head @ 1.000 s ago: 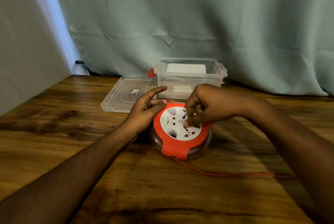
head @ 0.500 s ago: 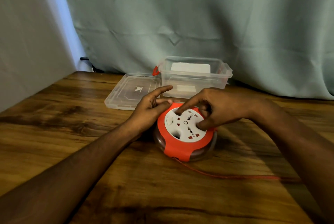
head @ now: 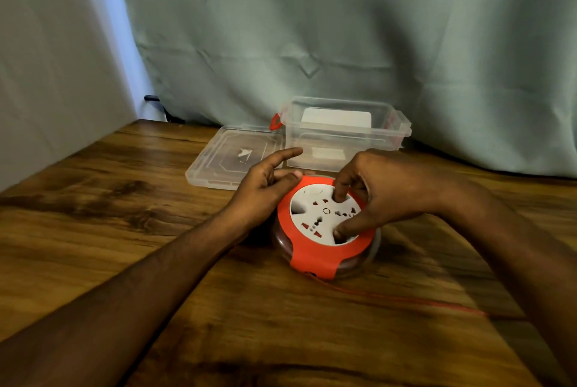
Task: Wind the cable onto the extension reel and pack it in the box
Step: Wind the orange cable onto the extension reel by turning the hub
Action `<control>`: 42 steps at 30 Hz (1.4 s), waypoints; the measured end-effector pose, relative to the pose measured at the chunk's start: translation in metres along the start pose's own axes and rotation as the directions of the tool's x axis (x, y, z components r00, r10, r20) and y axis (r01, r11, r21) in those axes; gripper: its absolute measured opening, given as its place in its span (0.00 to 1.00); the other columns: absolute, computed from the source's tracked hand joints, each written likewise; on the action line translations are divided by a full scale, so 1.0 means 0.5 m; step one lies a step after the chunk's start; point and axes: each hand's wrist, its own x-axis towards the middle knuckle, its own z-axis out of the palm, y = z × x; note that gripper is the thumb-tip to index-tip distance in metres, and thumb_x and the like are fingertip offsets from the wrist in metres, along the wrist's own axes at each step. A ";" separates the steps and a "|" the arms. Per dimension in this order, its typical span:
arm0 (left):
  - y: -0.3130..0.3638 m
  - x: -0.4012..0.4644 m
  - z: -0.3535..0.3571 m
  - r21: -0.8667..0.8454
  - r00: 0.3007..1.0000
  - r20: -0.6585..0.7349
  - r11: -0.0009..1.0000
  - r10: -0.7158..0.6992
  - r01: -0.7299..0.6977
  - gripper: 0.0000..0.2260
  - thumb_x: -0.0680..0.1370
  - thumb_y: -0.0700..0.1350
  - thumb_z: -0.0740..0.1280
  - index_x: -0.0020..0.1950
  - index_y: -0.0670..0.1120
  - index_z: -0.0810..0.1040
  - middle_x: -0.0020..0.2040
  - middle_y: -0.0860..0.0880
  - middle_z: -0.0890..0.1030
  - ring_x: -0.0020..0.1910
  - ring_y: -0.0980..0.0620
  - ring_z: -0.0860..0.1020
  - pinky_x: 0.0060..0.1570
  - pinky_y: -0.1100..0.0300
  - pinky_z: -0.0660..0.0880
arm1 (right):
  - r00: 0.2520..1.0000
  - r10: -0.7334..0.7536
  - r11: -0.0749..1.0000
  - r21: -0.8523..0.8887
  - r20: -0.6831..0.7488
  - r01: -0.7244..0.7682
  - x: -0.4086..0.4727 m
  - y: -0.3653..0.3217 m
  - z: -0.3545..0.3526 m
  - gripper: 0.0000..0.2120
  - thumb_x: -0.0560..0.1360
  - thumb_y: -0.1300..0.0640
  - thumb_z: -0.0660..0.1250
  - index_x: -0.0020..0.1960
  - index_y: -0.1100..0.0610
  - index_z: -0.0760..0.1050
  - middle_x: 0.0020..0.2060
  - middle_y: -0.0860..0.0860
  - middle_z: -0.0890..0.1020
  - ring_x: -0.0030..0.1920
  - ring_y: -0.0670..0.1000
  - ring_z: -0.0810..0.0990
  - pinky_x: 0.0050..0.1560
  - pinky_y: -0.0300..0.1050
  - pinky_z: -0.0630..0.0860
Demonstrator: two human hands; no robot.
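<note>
Round orange reel [head: 324, 230] with white socket face is lying flat on the wooden table [head: 125, 230], thin red cable [head: 406, 299] trailing right | right hand [head: 387, 193] is gripping the face, fingertip and thumb dug in | left hand [head: 265, 186] is resting loosely against the rim, fingers relaxed.

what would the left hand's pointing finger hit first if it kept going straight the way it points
Probably the clear box. The left hand rests against the reel, its index finger stretched up and away toward the box's near wall. Depth is hard to judge, but nothing shows between fingertip and box.
</note>
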 end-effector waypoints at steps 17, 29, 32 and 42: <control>0.006 -0.002 0.000 -0.059 0.999 -0.027 0.998 -0.028 0.026 0.19 0.83 0.40 0.63 0.74 0.51 0.72 0.54 0.46 0.87 0.50 0.44 0.86 0.44 0.56 0.85 | 0.996 -0.089 0.976 -0.201 -0.028 0.082 0.003 -0.042 0.000 0.24 0.73 0.28 0.66 0.36 0.49 0.76 0.34 0.42 0.79 0.38 0.44 0.78 0.34 0.39 0.65; 0.005 -0.002 0.002 -0.038 0.999 0.047 0.999 0.005 -0.004 0.21 0.83 0.39 0.64 0.75 0.50 0.70 0.57 0.44 0.86 0.53 0.40 0.85 0.48 0.52 0.84 | 0.996 -0.079 0.987 -0.134 0.040 0.084 -0.012 -0.022 -0.020 0.30 0.73 0.47 0.76 0.70 0.28 0.70 0.54 0.37 0.73 0.49 0.42 0.71 0.39 0.36 0.67; 0.006 -0.002 0.003 -0.047 0.998 0.061 0.999 -0.003 0.005 0.21 0.83 0.39 0.64 0.75 0.50 0.70 0.57 0.44 0.86 0.52 0.42 0.86 0.47 0.54 0.84 | 0.998 -0.061 0.990 -0.127 0.022 0.063 -0.014 -0.023 -0.019 0.30 0.69 0.42 0.79 0.68 0.31 0.73 0.52 0.38 0.70 0.50 0.44 0.72 0.39 0.36 0.66; 0.008 -0.003 0.001 -0.054 1.000 0.015 0.999 -0.006 0.007 0.20 0.83 0.40 0.64 0.75 0.51 0.70 0.56 0.45 0.87 0.51 0.44 0.86 0.47 0.55 0.84 | 0.999 -0.043 0.986 -0.162 0.014 0.045 -0.004 -0.027 -0.004 0.27 0.66 0.29 0.75 0.57 0.44 0.80 0.56 0.42 0.80 0.52 0.45 0.78 0.44 0.39 0.76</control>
